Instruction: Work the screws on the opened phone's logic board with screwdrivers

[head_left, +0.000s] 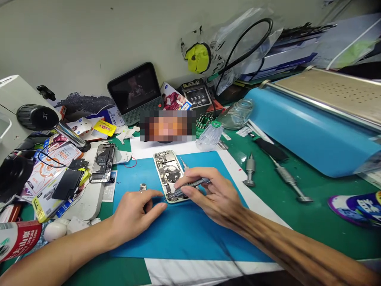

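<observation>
An opened phone [167, 169] with its insides showing lies on a blue mat [184, 230]. My right hand [212, 196] pinches a thin grey screwdriver [193, 185] whose tip rests at the phone's lower end. My left hand [135, 214] lies on the mat with curled fingers, its fingertips touching the phone's lower left corner. A small metal part [143, 186] sits on the mat just above the left hand.
A second opened phone [102, 162] lies to the left among papers and parts. A small screen [133, 92] stands at the back. To the right lie a glass jar [238, 113], metal tools [250, 171], a spring tool [288, 178] and a big blue machine [309, 131].
</observation>
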The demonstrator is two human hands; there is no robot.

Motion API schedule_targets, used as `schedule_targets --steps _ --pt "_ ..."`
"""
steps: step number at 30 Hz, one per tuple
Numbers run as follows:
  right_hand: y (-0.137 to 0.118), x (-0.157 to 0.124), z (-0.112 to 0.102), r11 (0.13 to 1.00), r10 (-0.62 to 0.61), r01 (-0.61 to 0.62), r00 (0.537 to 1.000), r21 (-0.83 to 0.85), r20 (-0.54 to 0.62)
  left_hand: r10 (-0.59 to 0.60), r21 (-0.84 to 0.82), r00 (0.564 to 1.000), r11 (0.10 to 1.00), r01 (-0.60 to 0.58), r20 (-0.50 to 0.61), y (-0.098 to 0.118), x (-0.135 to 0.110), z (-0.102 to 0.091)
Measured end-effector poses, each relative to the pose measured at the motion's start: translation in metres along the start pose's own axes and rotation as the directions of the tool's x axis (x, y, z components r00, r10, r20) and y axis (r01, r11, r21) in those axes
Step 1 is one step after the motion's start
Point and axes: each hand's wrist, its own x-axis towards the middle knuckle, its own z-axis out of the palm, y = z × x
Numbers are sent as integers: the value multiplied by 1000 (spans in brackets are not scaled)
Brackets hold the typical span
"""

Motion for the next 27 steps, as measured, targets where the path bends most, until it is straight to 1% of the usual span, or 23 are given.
schedule_targets --steps 7,16,22,27 --pt "-2 2 0 1000 -15 15 1000 -19 -2 32 -12 999 999 -32 8 0 -1 -1" --pt "-2 0 1 1000 18 -18 999 -11 27 57 -19 998 998 -56 12 -2 -2 0" --pt "-1 0 2 1000 29 -29 999 -6 27 64 0 998 998 -64 6 -2 -2 0" --pt "-2 1 3 1000 8 -7 1000 -14 28 87 -8 996 996 -87 23 -3 -2 1"
